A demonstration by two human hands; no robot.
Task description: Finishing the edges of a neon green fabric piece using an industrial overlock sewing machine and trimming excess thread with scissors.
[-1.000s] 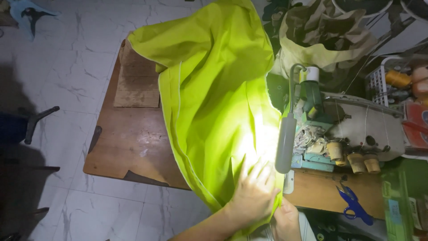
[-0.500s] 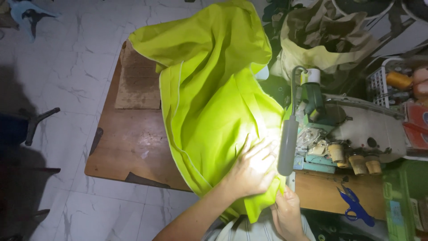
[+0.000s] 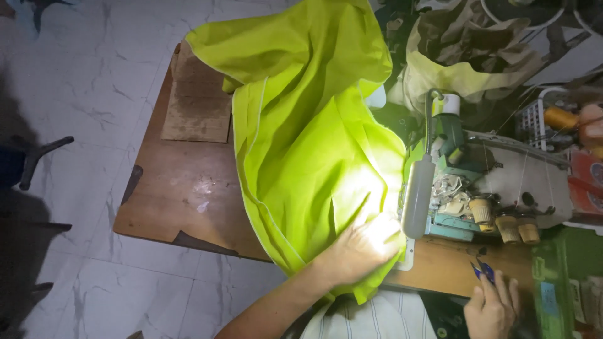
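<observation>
We see a sewing workshop: an industrial sewing machine (image 3: pixel 502 188) with its lamp (image 3: pixel 418 198) on a worn wooden worktop (image 3: pixel 182 194), thread cones (image 3: pixel 509 229) just beyond the hands.

One lime-green cloth (image 3: pixel 308 144), one sewing machine (image 3: pixel 496 188), one lamp (image 3: pixel 419 196), one wooden table (image 3: pixel 182 194) — two hands.

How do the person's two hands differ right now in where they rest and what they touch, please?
The left hand lies flat on the lime-green fabric beside the sewing machine, brightly lit. The right hand sits at the wooden table's near edge, off the fabric, its grip on blue-handled scissors. Both are bare.
</observation>
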